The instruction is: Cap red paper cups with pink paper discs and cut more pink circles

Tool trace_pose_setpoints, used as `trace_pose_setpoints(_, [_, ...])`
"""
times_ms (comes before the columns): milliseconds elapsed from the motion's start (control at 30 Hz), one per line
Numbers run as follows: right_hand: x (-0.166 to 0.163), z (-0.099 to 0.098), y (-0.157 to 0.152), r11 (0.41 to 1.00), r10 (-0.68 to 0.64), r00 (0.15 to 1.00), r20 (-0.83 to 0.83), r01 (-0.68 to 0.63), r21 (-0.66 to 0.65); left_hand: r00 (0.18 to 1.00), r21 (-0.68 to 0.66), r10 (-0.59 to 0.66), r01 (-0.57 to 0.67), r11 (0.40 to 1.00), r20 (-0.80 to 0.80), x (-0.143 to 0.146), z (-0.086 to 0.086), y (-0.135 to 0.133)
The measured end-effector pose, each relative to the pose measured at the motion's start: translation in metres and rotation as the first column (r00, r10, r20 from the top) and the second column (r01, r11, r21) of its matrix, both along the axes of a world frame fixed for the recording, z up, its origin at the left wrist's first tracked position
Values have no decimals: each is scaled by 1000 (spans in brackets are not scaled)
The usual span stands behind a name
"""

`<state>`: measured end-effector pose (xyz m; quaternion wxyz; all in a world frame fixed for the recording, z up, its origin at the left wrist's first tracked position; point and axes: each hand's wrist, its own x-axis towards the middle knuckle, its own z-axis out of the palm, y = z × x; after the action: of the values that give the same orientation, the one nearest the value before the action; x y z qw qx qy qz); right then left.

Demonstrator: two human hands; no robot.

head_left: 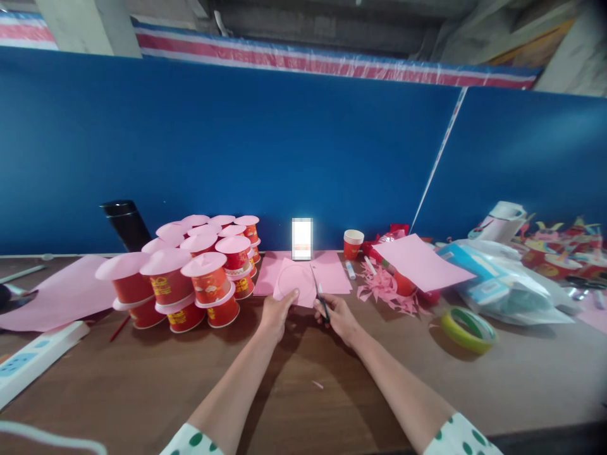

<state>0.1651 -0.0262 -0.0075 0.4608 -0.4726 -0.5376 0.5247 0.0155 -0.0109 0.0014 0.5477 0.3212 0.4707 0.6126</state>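
Note:
My left hand pinches the lower edge of a pink paper sheet with a circle drawn on it. In my right hand is a pair of dark-handled scissors, its blades along the sheet's right side. Whether the blades are apart is too small to tell. Behind the held sheet, more pink paper lies flat on the table. Left of my hands stand stacked red paper cups topped with pink paper discs.
Pink paper strips lie to the right, beside a pink sheet and a roll of yellow-green tape. A lit phone stands against the blue partition. A white power strip and black flask are on the left.

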Motion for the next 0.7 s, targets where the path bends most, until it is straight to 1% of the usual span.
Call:
trace_pose_setpoints(233, [0,0,0,1000,8,1000,-3,-8,10,1000,-13,-2,2,1000,-12,-1,-3,2])
trace_pose_setpoints(433, [0,-1,0,1000,-8,1000,7,8,14,1000,19,2,-2,1000,-2,-1,-6,4])
trace_pose_setpoints(700, [1,-1,1,1000,-1,1000,16,1,18,1000,27,0,-1,1000,6,-2,-5,4])
